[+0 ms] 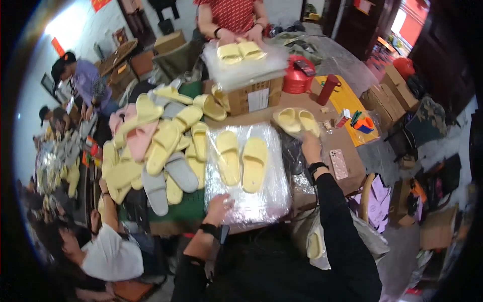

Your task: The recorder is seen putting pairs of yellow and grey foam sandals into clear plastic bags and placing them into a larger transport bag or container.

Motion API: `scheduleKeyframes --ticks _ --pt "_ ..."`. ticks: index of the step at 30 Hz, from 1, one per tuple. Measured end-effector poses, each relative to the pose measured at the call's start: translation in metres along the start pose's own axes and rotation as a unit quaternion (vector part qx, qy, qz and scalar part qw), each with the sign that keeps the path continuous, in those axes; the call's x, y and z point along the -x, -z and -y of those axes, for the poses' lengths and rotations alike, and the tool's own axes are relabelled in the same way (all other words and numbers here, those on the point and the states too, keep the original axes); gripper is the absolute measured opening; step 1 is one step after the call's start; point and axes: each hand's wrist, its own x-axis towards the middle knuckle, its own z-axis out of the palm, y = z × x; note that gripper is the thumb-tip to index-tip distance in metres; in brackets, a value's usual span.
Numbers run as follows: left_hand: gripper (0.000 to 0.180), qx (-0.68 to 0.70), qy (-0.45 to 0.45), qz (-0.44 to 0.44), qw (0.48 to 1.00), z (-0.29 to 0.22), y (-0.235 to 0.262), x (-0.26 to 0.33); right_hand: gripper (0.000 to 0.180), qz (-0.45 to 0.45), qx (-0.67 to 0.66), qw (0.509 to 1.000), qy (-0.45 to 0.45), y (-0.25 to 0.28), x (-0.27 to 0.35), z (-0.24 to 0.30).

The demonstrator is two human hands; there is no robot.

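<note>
A pair of yellow slide slippers [242, 166] lies side by side on a stack of clear plastic bags [274, 189] in front of me. My left hand [218, 209] is at the near left edge of this stack, fingers loosely bent and apart, with nothing in them. Off to the right, my right hand [311, 147] has its fingers closed at the near end of another yellow pair of slippers [297, 122]. Those fingertips are partly hidden. Left of the bags is a heap of yellow, grey and pink slippers [168, 138].
Across the table a person in red [231, 17] handles yellow slippers on a bag-covered carton [246, 98]. To the right are a red plastic roll [299, 75], a red bottle [328, 89] and a pink phone [338, 163]. A white-sleeved person [113, 254] sits at my left.
</note>
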Motion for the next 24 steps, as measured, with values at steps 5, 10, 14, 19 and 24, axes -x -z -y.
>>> scheduleKeyframes --ticks 5,10,14,19,24 --pt "0.02 0.033 -0.012 -0.013 0.999 0.006 0.004 0.0 0.02 0.066 0.027 0.994 0.085 0.044 0.008 0.016" --pt "0.02 0.05 -0.012 -0.008 0.999 0.011 0.003 0.005 0.042 0.18 0.093 0.957 0.209 0.039 0.074 0.005" --pt "0.021 0.052 -0.026 0.027 0.998 0.016 0.013 0.004 0.072 0.27 0.192 0.939 0.093 0.025 0.091 0.021" --pt "0.019 0.019 -0.008 0.015 1.0 0.012 0.002 0.005 0.062 0.221 0.159 0.962 -0.025 -0.008 0.082 0.002" --pt "0.02 0.024 0.001 0.01 1.0 0.013 0.002 0.003 0.05 0.089 0.111 0.99 -0.017 -0.019 0.063 -0.008"
